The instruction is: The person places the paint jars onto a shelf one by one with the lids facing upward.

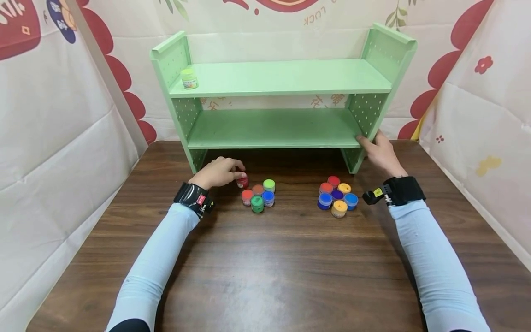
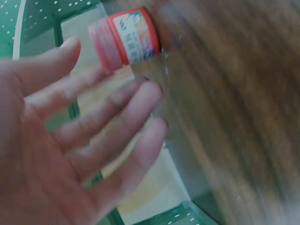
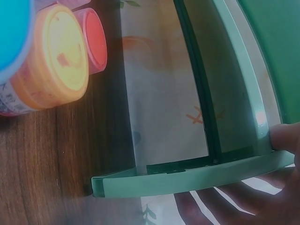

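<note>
My left hand (image 1: pixel 220 172) is at a small red paint jar (image 1: pixel 242 180) on the table, left of a cluster of jars. In the left wrist view its fingers are spread, with thumb and index finger close to the lid of the red jar (image 2: pixel 124 40); the thumb looks apart from it. My right hand (image 1: pixel 381 154) grips the right side panel of a green two-tier shelf (image 1: pixel 274 127). In the right wrist view its thumb (image 3: pixel 283 137) lies inside the panel and its fingers pass along the outside.
Several jars surround a green-lidded jar (image 1: pixel 257 204) near the left hand. A second cluster, with a yellow-lidded jar (image 1: pixel 339 208) in front, stands at the right. A light green jar (image 1: pixel 189 79) sits on the upper tier's left end. Printed cloth (image 1: pixel 62 161) walls the wooden table (image 1: pixel 282 267).
</note>
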`<state>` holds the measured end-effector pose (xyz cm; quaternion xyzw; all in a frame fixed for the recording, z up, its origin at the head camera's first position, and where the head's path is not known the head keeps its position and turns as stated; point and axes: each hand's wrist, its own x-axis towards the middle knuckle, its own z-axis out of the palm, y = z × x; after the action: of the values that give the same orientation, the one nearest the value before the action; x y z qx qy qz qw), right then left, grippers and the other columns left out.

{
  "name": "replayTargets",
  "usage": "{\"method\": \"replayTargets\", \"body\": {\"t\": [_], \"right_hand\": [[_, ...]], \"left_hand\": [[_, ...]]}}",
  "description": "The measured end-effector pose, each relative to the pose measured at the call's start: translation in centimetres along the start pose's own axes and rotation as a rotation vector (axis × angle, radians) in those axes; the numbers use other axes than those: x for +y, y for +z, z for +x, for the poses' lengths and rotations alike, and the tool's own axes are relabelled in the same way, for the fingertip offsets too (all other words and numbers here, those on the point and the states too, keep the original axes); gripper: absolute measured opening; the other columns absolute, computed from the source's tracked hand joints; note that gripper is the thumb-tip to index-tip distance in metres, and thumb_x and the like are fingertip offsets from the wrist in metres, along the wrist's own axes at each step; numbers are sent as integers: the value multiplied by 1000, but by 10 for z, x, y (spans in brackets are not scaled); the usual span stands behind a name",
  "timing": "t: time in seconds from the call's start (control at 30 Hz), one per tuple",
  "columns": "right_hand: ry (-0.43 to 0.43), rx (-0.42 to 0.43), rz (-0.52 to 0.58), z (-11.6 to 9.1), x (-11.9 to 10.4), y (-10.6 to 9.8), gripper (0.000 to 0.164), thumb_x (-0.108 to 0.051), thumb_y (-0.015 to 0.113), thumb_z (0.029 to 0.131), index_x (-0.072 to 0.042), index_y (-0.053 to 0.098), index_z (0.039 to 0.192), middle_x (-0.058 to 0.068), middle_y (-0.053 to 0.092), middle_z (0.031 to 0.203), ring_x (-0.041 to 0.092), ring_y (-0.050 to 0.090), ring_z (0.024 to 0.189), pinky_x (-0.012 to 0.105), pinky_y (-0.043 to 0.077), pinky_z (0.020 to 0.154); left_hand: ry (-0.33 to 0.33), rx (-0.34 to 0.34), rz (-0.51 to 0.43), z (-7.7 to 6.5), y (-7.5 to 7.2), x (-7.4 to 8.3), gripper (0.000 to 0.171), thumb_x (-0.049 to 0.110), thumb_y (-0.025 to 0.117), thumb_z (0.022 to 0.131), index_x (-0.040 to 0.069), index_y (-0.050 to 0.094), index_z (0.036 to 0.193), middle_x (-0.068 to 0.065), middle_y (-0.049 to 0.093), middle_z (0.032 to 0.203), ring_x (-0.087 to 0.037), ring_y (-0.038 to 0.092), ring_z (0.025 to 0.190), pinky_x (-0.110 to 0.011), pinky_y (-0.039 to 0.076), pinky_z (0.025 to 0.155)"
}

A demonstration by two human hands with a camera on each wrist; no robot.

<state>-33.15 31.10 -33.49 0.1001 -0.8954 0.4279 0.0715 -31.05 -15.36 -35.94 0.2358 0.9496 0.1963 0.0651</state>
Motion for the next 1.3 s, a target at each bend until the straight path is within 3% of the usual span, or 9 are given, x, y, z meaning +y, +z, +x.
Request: {"method": "replayTargets", "body": {"t": [0.2,0.37,0.47,0.63,0.87,1.13,1.3], "right_hand": [[-9,6,-5,0,1,-1,70,-43,41,109,-8,16,165,31,37,160,48,41,145,64,34,115],[-7,8,-8,0,1,-1,69,-42,41,109,-9,17,165,30,37,160,47,41,144,63,35,114],[-9,9,-11,1,2,-1,69,-42,40,109,-9,18,165,30,37,160,47,42,144,63,36,113],[-13,8,-8,1,1,-1,68,-41,40,110,-9,17,165,30,37,160,47,42,144,62,35,114],[-13,1,8,0,0,-1,68,-41,39,110,-9,16,165,30,38,160,46,42,144,61,37,112],[-15,2,4,0,1,1,68,-42,38,110,-9,15,165,30,38,160,46,43,143,61,38,111],[-14,0,4,-1,1,2,68,-42,37,110,-9,15,165,31,37,160,48,42,143,63,37,112]], "left_hand": [[80,-8,-36,1,0,-1,34,20,80,90,15,76,123,3,77,104,-18,65,89,-37,52,80],[58,32,24,4,4,1,27,25,80,91,17,77,117,3,75,97,-16,62,84,-33,49,74],[28,41,46,4,5,2,32,33,81,90,18,75,117,1,72,94,-18,60,82,-35,47,73],[25,31,37,4,4,1,39,26,85,85,17,74,122,-1,76,102,-18,65,92,-37,51,80],[48,27,9,5,3,-2,35,30,82,89,16,74,121,-2,78,106,-19,68,97,-39,53,85],[50,-16,-27,3,1,-2,37,30,74,95,11,71,127,-1,74,98,-19,58,85,-34,46,79],[40,4,-43,2,-3,3,40,27,75,94,8,70,129,-6,75,101,-19,62,85,-33,48,77]]}}
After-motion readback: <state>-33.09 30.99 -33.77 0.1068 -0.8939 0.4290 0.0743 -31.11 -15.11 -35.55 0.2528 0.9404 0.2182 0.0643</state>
